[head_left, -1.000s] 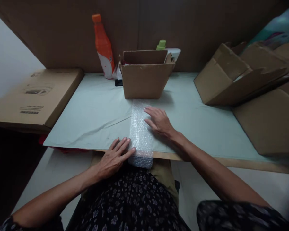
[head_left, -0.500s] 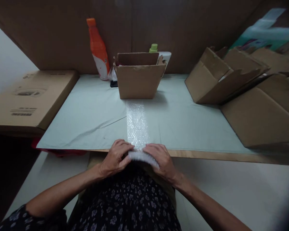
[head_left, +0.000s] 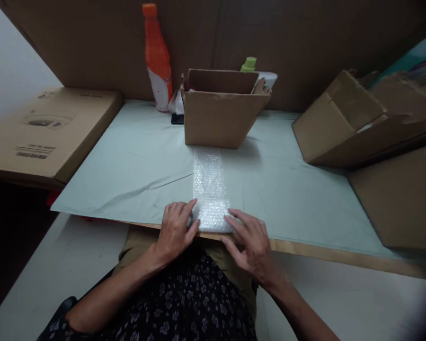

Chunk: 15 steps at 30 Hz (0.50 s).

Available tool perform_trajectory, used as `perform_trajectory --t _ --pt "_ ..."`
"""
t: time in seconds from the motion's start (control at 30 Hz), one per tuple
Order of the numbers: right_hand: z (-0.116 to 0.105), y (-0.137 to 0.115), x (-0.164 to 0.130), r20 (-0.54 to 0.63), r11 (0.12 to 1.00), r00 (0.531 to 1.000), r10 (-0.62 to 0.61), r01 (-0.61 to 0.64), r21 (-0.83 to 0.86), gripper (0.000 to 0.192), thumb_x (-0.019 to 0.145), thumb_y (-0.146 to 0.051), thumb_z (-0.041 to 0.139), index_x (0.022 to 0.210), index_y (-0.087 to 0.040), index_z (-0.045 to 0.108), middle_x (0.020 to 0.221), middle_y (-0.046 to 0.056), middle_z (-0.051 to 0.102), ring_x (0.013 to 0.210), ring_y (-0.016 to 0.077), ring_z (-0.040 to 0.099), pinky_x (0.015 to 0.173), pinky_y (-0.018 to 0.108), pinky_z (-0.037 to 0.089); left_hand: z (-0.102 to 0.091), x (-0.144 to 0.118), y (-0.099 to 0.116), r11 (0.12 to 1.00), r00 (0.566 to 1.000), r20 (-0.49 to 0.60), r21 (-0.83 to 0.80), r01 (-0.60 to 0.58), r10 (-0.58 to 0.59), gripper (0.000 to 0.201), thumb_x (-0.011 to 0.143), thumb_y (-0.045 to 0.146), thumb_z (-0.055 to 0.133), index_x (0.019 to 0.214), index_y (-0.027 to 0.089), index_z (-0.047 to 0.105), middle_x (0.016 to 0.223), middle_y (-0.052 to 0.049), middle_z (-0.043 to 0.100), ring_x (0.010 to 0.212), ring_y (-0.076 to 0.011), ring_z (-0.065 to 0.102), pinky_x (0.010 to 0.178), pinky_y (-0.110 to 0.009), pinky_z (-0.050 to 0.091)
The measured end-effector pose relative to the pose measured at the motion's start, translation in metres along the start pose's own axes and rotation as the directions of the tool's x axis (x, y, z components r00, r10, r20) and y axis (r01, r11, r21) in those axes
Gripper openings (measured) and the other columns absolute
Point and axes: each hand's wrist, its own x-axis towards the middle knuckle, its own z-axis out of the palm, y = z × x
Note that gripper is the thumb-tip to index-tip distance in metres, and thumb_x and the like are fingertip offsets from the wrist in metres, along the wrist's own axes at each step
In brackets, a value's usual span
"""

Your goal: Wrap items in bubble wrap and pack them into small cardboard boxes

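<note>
We have a bubble wrap strip [head_left: 210, 182] laid flat on the tabletop [head_left: 135, 161], running from the near edge toward 12 o'clock, its far end right at the open cardboard box [head_left: 220, 113]. The near end is folded or rolled into a thicker wad [head_left: 213, 219] at the table edge.

Left hand [head_left: 175, 227] grips that wad from 9 o'clock, fingers curled onto its side. Right hand [head_left: 252, 241] sits at 3 o'clock, fingers spread, fingertips [head_left: 230, 219] touching the wad's corner; not clenched.

We judge the wrap light, soft and springy; it will likely unroll if let go. Slick film, so pinch the wad at both side edges, thumbs under, and keep light pressure.

Orange bottle [head_left: 156, 59] at 11 o'clock, well apart.
</note>
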Motion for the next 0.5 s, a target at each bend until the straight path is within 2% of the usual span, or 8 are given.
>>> perform_trajectory --t 0.1,0.2,0.27,0.37,0.43,0.5 --pt "-0.003 0.003 0.001 0.174 0.995 0.98 -0.096 0.09 0.047 0.04 0.092 -0.022 0.06 0.133 -0.023 0.06 0.14 0.014 0.063 0.128 0.0317 0.057 0.097 0.053 0.05 -0.007 -0.003 0.0 0.99 0.99 0.011 -0.025 -0.137 0.137 0.044 0.093 0.027 0.062 0.136 0.019 0.053 0.123 -0.014 0.064 0.114 -0.0298 0.056 0.098 -0.049 0.045" --pt "0.0 0.008 0.006 0.223 0.99 0.965 -0.136 0.123 0.07 0.027 0.096 -0.019 0.056 0.12 -0.022 0.068 0.134 0.012 0.067 0.128 0.0293 0.059 0.097 0.051 0.051 -0.007 -0.004 0.001 0.969 0.969 0.072 -0.089 -0.229 0.235 0.041 0.092 0.024 0.065 0.131 0.019 0.057 0.129 -0.014 0.065 0.126 -0.0312 0.053 0.104 -0.051 0.044" --pt "0.001 0.011 0.011 0.232 0.985 0.96 -0.159 0.14 0.095 0.024 0.097 -0.019 0.055 0.116 -0.022 0.069 0.13 0.011 0.07 0.124 0.0274 0.062 0.096 0.049 0.052 -0.006 -0.003 0.001 0.968 0.969 0.079 -0.112 -0.227 0.236 0.032 0.092 0.019 0.063 0.125 0.018 0.061 0.122 -0.012 0.07 0.122 -0.0289 0.056 0.102 -0.049 0.046" --pt "-0.001 0.015 0.017 0.262 0.981 0.951 -0.162 0.125 0.15 0.033 0.095 -0.023 0.06 0.128 -0.02 0.063 0.13 0.012 0.069 0.121 0.027 0.063 0.097 0.05 0.053 -0.006 0.0 0.001 0.963 0.97 0.084 -0.165 -0.213 0.229 0.027 0.092 0.021 0.064 0.119 0.017 0.063 0.114 -0.01 0.073 0.113 -0.0266 0.061 0.098 -0.048 0.047" --pt "-0.003 0.017 0.02 0.292 0.977 0.943 -0.158 0.107 0.185 0.042 0.094 -0.024 0.062 0.135 -0.018 0.058 0.133 0.013 0.067 0.122 0.0274 0.062 0.098 0.05 0.054 -0.007 0.002 0.001 0.957 0.965 0.104 -0.196 -0.216 0.24 0.036 0.089 0.027 0.068 0.122 0.016 0.062 0.116 -0.011 0.073 0.112 -0.0276 0.062 0.098 -0.049 0.048" --pt "-0.004 0.018 0.021 0.297 0.978 0.944 -0.143 0.088 0.19 0.039 0.094 -0.021 0.06 0.133 -0.019 0.06 0.132 0.012 0.068 0.121 0.0264 0.062 0.097 0.049 0.055 -0.009 0.002 0.0 0.954 0.961 0.126 -0.207 -0.216 0.245 0.046 0.087 0.03 0.071 0.128 0.014 0.059 0.12 -0.013 0.071 0.113 -0.0289 0.061 0.099 -0.051 0.048"
